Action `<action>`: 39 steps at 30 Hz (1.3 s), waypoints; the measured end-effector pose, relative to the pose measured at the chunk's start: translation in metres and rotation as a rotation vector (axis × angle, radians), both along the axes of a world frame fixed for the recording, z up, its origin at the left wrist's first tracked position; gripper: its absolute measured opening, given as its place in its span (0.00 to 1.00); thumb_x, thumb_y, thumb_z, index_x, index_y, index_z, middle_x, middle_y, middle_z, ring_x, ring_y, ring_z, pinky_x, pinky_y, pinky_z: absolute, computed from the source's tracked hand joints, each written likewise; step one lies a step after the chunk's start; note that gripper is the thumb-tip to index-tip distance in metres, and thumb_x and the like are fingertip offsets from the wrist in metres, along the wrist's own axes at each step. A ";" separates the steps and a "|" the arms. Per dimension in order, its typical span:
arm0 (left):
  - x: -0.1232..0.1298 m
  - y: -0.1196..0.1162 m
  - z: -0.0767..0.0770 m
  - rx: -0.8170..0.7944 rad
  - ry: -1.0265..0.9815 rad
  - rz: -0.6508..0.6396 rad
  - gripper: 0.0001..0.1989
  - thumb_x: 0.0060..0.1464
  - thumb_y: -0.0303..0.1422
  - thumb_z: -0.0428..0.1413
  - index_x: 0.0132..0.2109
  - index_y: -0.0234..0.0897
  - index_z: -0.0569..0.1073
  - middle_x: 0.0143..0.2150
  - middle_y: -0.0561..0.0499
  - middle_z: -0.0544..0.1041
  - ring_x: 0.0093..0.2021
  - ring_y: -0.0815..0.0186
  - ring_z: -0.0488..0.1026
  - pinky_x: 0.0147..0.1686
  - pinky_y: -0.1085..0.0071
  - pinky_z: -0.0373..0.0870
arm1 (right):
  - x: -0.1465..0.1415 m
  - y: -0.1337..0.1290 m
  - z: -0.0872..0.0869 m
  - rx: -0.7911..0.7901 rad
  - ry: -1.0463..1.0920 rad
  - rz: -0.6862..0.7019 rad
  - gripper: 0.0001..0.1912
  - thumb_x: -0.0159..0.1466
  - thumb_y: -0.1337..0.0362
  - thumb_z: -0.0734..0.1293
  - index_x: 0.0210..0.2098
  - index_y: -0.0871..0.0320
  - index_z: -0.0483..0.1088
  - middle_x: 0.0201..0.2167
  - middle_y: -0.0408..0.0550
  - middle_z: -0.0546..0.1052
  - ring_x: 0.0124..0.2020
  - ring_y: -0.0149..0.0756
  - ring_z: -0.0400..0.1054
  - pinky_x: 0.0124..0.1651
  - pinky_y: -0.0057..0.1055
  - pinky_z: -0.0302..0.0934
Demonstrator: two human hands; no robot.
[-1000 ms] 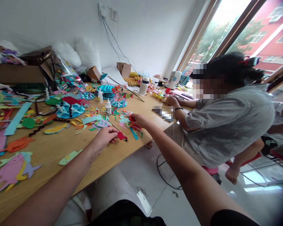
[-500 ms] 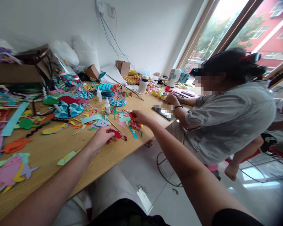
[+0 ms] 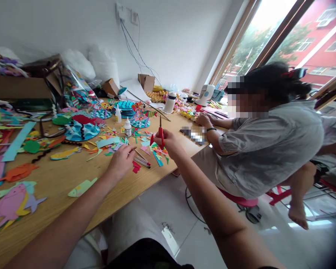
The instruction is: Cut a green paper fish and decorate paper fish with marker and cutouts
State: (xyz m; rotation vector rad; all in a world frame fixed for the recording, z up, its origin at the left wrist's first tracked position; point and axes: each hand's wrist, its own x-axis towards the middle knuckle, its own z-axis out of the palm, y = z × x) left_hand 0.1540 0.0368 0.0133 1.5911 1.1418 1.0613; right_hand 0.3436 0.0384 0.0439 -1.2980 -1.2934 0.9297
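My right hand point(image 3: 168, 141) grips a pair of red-handled scissors point(image 3: 161, 136), blades pointing up. A small red shape point(image 3: 151, 139) shows at its fingertips; whether it is paper or part of the handle I cannot tell. My left hand point(image 3: 123, 158) is over the table edge side with its fingers apart and nothing visible in them. Beside it lie red paper pieces point(image 3: 136, 167) and several pens point(image 3: 142, 161). Colourful paper scraps point(image 3: 114, 144) spread in front of both hands.
Two white glue bottles point(image 3: 128, 127) stand behind the scraps. Blue bases with paper fish point(image 3: 82, 130) are further left. A pale green paper fish point(image 3: 82, 187) and a pink one point(image 3: 12, 205) lie nearer. At right, a co-worker point(image 3: 268, 149) sits by a phone point(image 3: 192, 135).
My left hand has let go of the red paper, which now lies on the table by the pens. My right hand has raised the scissors, turning the blades upward.
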 end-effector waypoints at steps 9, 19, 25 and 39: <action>-0.004 -0.037 0.001 -0.208 -0.402 -0.025 0.14 0.40 0.41 0.61 0.31 0.36 0.71 0.24 0.55 0.72 0.23 0.72 0.68 0.23 0.76 0.64 | -0.069 -0.041 -0.020 -0.044 0.352 0.065 0.21 0.42 0.54 0.73 0.27 0.56 0.62 0.20 0.36 0.64 0.20 0.25 0.57 0.23 0.25 0.52; -0.026 -0.049 0.002 -0.231 -0.484 0.066 0.12 0.38 0.38 0.63 0.27 0.36 0.71 0.20 0.58 0.68 0.21 0.75 0.62 0.21 0.79 0.60 | -0.081 -0.062 -0.021 -0.024 0.204 0.105 0.19 0.51 0.50 0.69 0.28 0.57 0.61 0.21 0.37 0.63 0.23 0.26 0.56 0.27 0.26 0.53; -0.031 -0.054 0.009 -0.249 -0.624 0.109 0.12 0.35 0.36 0.66 0.28 0.37 0.73 0.23 0.57 0.71 0.26 0.73 0.67 0.24 0.79 0.66 | -0.077 -0.094 -0.026 -0.063 -0.223 0.193 0.16 0.57 0.52 0.65 0.24 0.58 0.59 0.21 0.38 0.58 0.24 0.27 0.51 0.27 0.26 0.47; -0.031 -0.062 0.010 -0.243 -0.634 -0.009 0.09 0.41 0.35 0.65 0.29 0.37 0.74 0.28 0.55 0.77 0.29 0.71 0.73 0.28 0.78 0.71 | -0.082 -0.096 -0.026 -0.032 -0.323 0.237 0.20 0.60 0.49 0.61 0.22 0.58 0.59 0.21 0.39 0.60 0.24 0.26 0.52 0.27 0.26 0.46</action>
